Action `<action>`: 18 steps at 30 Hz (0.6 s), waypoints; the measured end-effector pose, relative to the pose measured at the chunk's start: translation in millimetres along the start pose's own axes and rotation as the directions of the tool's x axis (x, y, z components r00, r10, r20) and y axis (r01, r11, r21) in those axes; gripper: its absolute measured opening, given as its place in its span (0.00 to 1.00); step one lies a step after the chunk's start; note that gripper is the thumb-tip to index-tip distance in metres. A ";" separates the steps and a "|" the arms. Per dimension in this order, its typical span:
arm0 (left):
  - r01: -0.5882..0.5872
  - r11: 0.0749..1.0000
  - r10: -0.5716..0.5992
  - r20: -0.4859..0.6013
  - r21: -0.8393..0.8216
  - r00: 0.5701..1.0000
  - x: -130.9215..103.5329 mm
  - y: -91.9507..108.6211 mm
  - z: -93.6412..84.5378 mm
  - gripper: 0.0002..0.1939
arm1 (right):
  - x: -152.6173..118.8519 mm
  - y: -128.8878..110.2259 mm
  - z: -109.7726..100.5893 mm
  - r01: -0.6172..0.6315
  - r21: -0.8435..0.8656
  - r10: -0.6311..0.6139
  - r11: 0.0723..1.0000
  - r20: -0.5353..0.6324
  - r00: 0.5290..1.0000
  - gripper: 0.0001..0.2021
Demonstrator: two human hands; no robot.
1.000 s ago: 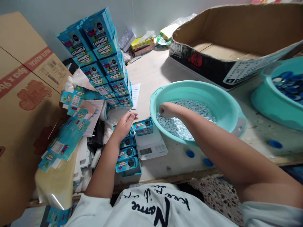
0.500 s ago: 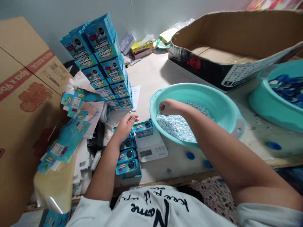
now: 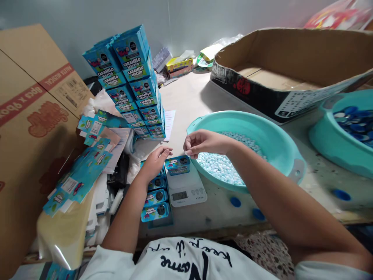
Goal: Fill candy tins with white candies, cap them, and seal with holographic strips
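Observation:
My right hand point(image 3: 198, 144) is pinched over the left rim of a teal basin point(image 3: 279, 144) holding small pale blue candies point(image 3: 223, 168); something tiny and white seems to be between its fingertips. Just left of it, a small blue box point(image 3: 177, 165) stands on a white kitchen scale point(image 3: 189, 190). My left hand point(image 3: 157, 160) hovers with fingers loosely apart over the back of a blue tray point(image 3: 161, 222) of small blue boxes with round dark windows point(image 3: 155, 197). Nothing shows in my left hand.
Stacked blue cartons point(image 3: 142, 77) rise behind my left hand. Flattened packaging point(image 3: 78, 175) and a big cardboard box point(image 3: 35, 93) lie left. An open carton point(image 3: 262, 87) and a second teal basin point(image 3: 329, 136) stand right. Blue discs point(image 3: 235, 202) lie near the front edge.
My right hand has come up from the candies and moved left over the basin's rim, nearer the small box on the scale. My left hand has barely moved. The camera view has shifted slightly.

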State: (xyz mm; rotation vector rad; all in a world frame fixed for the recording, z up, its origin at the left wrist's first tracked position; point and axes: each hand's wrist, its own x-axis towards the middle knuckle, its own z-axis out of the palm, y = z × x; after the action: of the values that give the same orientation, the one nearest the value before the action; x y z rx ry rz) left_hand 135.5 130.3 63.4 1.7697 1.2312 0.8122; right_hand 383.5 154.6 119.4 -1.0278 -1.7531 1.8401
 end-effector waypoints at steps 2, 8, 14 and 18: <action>0.002 1.000 -0.002 -0.001 -0.006 1.000 0.1 0.3 -0.3 0.23 | 2.3 2.4 2.0 0.011 0.012 -0.011 1.000 0.007 1.000 0.18; 0.024 1.000 -0.024 0.013 0.007 1.000 -0.4 2.7 -1.2 0.22 | 6.2 9.1 3.9 0.024 0.024 -0.026 0.999 0.073 0.997 0.16; 0.024 1.000 -0.024 0.006 0.020 1.000 -1.1 2.4 -0.9 0.22 | 7.2 10.4 5.2 0.038 0.068 -0.040 0.997 0.026 0.999 0.16; 0.016 1.000 -0.017 0.010 0.012 1.000 -1.3 3.1 -0.9 0.21 | 9.0 12.2 4.7 0.031 0.067 -0.031 0.997 0.010 0.999 0.18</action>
State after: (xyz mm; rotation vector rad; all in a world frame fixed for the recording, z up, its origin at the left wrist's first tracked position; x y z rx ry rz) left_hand 135.6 128.7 66.5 1.7687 1.2444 0.7867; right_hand 376.6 156.3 105.2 -0.9619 -1.6923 1.8749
